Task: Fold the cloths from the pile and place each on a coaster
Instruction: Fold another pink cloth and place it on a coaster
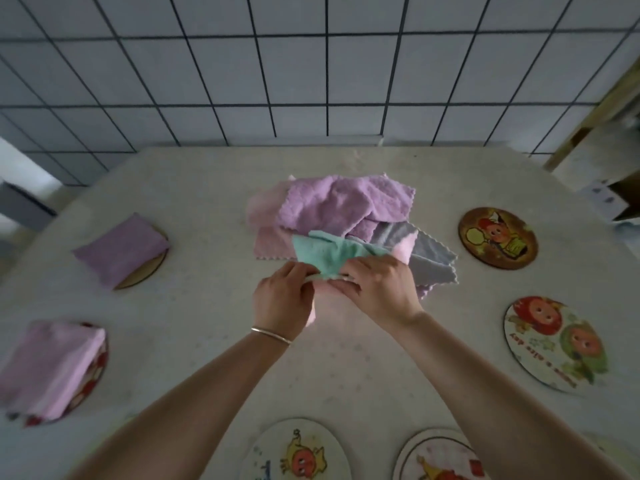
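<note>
Already two folded cloths [119, 249] are sitting on left coasters [147, 271], freeing others. Centrally, the left hand [282, 299] and right hand [375, 289] are each pinching the teal cloth [325, 254], pulling it from the pile [332, 209] for folding.

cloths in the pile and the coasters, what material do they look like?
Cloths in the pile: soft fleecy microfibre by the look, with a fuzzy matte nap, limp folds and zigzag-cut edges.
Coasters: rigid thin discs, probably wood or fibreboard, with a printed cartoon face, slight sheen and a pale edge showing under the folded purple cloth.
</note>
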